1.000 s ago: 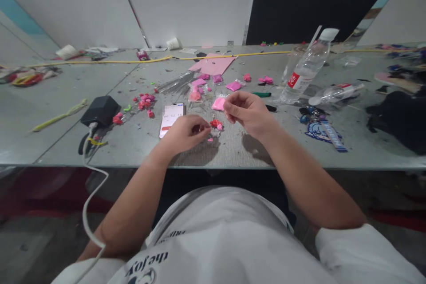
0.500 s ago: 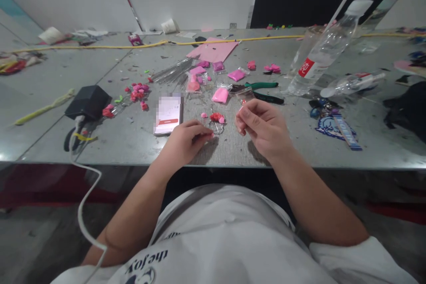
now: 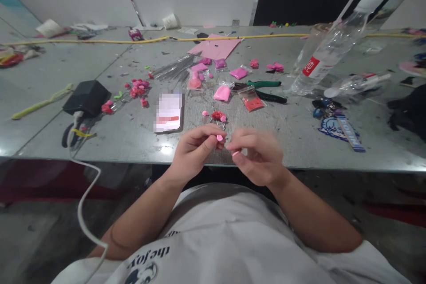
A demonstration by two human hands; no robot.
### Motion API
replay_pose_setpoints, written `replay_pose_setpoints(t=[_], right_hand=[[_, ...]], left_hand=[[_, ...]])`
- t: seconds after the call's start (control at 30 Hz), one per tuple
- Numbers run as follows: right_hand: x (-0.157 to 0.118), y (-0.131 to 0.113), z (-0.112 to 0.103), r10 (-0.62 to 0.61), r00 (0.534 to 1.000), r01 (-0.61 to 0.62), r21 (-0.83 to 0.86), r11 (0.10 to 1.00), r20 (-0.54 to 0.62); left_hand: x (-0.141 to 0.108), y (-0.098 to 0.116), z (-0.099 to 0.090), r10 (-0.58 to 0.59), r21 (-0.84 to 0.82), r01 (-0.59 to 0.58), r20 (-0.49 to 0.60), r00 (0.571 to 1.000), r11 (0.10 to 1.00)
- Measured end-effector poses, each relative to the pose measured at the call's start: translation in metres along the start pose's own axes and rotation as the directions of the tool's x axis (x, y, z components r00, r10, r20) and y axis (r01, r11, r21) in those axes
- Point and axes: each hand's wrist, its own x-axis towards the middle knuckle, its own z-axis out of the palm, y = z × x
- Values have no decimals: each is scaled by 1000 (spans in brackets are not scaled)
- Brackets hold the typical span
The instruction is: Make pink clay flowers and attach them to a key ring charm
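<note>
Over the front of the table, my left hand [image 3: 195, 151] pinches a small lump of pink clay [image 3: 219, 138] between thumb and fingertips. Close beside it, my right hand [image 3: 258, 153] is blurred by motion, a thin bit of pink clay [image 3: 235, 154] showing at its thumb tip. Just beyond the fingers sits a cluster of red and pink clay flowers [image 3: 218, 116] with thin wire stems. A loose pink clay ball [image 3: 205, 113] lies to its left. Behind are a bag of pink clay [image 3: 222, 93] and a bag of red clay [image 3: 252, 103].
Green-handled pliers [image 3: 266, 90] lie behind the red bag. To the left are a phone [image 3: 168, 113], finished clay flowers [image 3: 138, 88] and a black adapter [image 3: 87, 99] with a white cable. A plastic bottle [image 3: 333, 53] stands at right. Thin wires [image 3: 175, 69] lie farther back.
My left hand has lifted from beside the flower cluster, now with the pink lump in its fingertips. My right hand has come down and left toward it, uncovering the red bag.
</note>
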Motion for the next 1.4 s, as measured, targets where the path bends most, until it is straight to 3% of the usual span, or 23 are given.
replay_pose_setpoints(t=[0.13, 0.43, 0.67, 0.87, 1.4], right_hand=[[1, 0, 3, -42, 997, 47, -84, 995, 62], [1, 2, 6, -26, 1000, 28, -101, 994, 17], [2, 1, 5, -10, 1000, 12, -97, 995, 26], [3, -1, 4, -10, 1000, 6, -187, 982, -25], [1, 3, 10, -52, 996, 29, -283, 959, -73]], left_hand=[[-2, 2, 1, -75, -3, 75, -35, 997, 997], [-5, 2, 3, -102, -36, 99, -98, 990, 994], [-1, 3, 1, -86, -66, 85, -22, 996, 994], [2, 5, 4, -123, -132, 113, -73, 990, 985], [-2, 1, 3, -114, -123, 105, -63, 992, 987]])
